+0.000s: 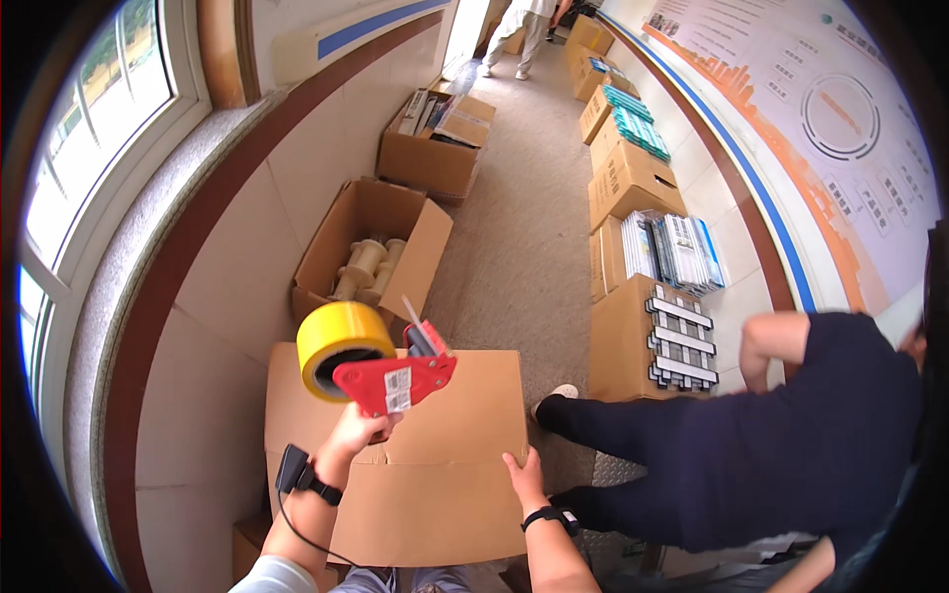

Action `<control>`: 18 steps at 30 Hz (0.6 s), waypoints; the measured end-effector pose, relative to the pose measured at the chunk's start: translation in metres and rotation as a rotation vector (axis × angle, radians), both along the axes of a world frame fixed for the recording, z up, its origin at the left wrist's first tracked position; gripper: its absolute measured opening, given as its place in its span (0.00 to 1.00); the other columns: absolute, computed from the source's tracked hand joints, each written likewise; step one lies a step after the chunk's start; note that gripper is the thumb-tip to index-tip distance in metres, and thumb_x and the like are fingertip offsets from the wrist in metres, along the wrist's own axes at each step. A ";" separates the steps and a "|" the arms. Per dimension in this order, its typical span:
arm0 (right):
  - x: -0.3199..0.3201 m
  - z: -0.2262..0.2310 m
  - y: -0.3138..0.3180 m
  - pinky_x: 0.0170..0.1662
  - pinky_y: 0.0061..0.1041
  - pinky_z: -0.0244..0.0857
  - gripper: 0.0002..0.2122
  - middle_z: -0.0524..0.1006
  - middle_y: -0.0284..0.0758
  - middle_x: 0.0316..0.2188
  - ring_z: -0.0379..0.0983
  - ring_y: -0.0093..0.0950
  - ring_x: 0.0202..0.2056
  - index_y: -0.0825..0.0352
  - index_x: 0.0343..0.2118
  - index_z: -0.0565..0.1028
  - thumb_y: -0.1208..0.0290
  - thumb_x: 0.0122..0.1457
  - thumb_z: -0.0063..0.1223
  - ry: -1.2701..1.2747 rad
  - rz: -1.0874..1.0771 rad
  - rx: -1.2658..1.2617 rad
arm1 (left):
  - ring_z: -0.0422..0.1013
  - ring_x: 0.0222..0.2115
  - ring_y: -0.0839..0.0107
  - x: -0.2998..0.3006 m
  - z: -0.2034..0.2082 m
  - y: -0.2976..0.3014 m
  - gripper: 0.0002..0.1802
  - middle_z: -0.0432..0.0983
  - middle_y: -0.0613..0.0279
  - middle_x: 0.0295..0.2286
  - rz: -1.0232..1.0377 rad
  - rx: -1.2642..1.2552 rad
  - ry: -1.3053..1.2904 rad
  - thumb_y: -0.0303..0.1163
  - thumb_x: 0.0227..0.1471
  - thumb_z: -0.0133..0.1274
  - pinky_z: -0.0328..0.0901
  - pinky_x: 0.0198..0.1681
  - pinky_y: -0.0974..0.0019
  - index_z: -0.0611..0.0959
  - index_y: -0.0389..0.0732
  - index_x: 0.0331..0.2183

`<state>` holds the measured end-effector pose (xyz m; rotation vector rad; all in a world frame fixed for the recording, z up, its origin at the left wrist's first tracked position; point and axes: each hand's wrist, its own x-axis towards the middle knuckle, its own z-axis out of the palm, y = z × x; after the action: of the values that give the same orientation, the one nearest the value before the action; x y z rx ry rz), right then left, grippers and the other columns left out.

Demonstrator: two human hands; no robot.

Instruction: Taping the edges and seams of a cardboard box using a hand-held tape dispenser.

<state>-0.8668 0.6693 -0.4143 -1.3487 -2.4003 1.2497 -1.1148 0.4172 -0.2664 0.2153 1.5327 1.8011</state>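
My left hand [361,431] is closed round the handle of a red tape dispenser [415,381], raised above the left part of a cardboard box. A large roll of yellow tape [343,336] sits on the dispenser. Below it, the cardboard box [445,504] lies with its top flaps folded down and a seam running across the middle. My right hand [527,475] grips the box's right edge near that seam, thumb on top and the other fingers over the side.
An open box of cream spools [420,252] and a box of packets [435,158] line the left wall. Along the right wall stand boxes [623,336] with stacked panels [682,336]. A person in dark clothes [771,435] bends close on my right; another person [529,25] stands far ahead.
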 end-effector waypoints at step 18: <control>0.011 -0.007 -0.016 0.52 0.34 0.59 0.28 0.69 0.49 0.46 0.66 0.44 0.49 0.72 0.51 0.64 0.62 0.50 0.60 0.035 0.033 0.078 | 0.64 0.15 0.79 0.024 -0.122 0.071 0.06 0.68 0.66 0.16 -0.465 0.484 -0.368 0.24 0.45 0.54 0.61 0.21 0.74 0.75 0.36 0.29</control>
<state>-0.8562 0.6535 -0.4213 -1.2610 -2.4302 1.1646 -1.0913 0.4879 -0.3879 0.4082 0.7038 1.6827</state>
